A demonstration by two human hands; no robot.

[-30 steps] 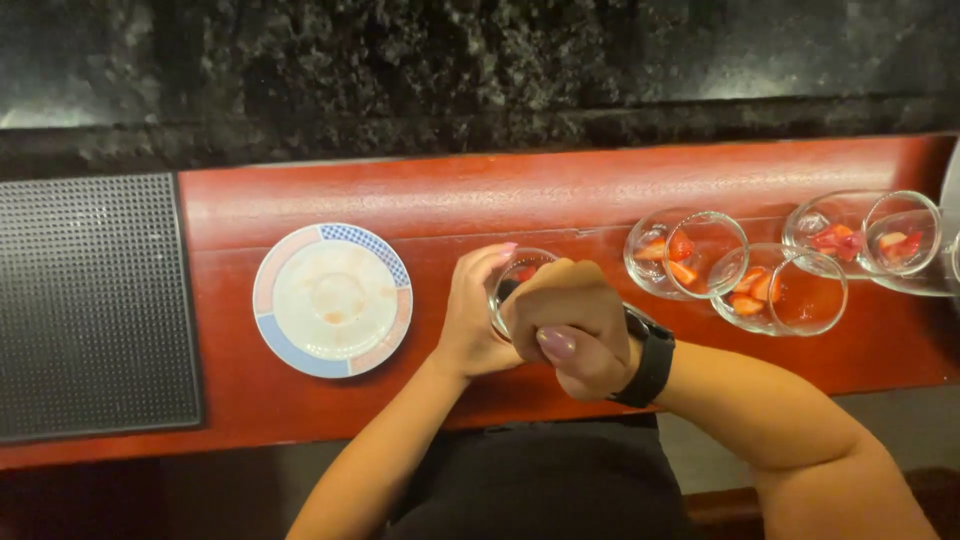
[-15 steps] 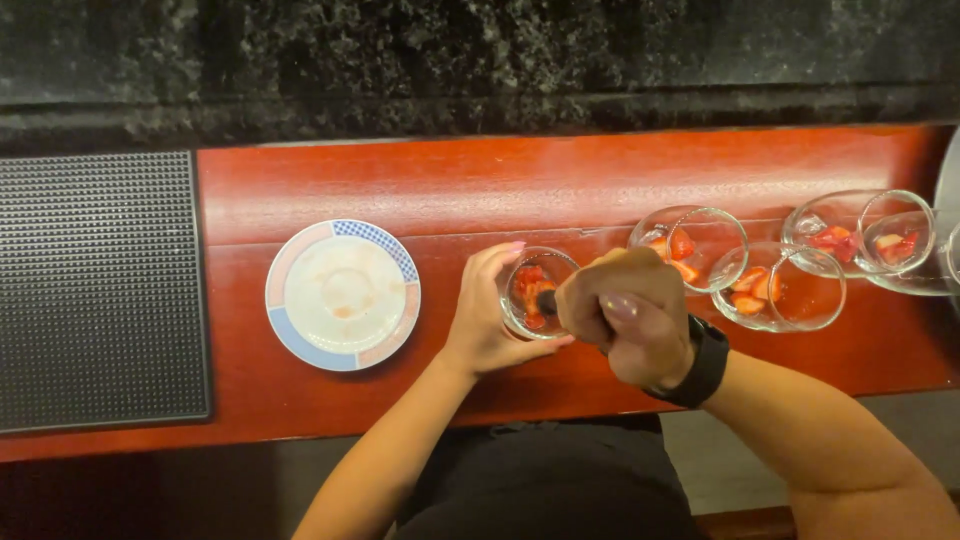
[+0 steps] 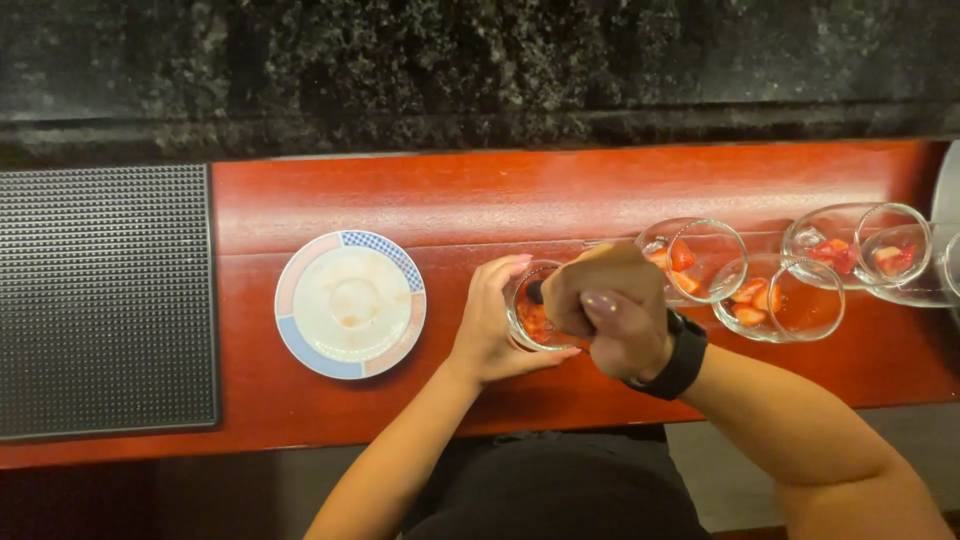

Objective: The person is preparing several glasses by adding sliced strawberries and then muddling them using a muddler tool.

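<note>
A small clear glass (image 3: pixel 528 318) with red strawberry pieces stands on the red wooden counter (image 3: pixel 560 195). My left hand (image 3: pixel 490 325) wraps around its left side. My right hand (image 3: pixel 610 305), with a black watch on the wrist, is closed in a fist over the glass on a dark tool whose black end (image 3: pixel 535 293) pokes into the fruit. Most of the tool is hidden in the fist.
A round plate (image 3: pixel 350 304) with a blue and pink rim lies left of the glass. Several more glasses (image 3: pixel 790 290) holding strawberry pieces stand to the right. A black rubber bar mat (image 3: pixel 100 300) covers the left end. A dark stone ledge (image 3: pixel 480 70) runs behind.
My right fist has shifted slightly over the glass, uncovering its rim and the fruit, then pressing down again. The left hand stays on the glass.
</note>
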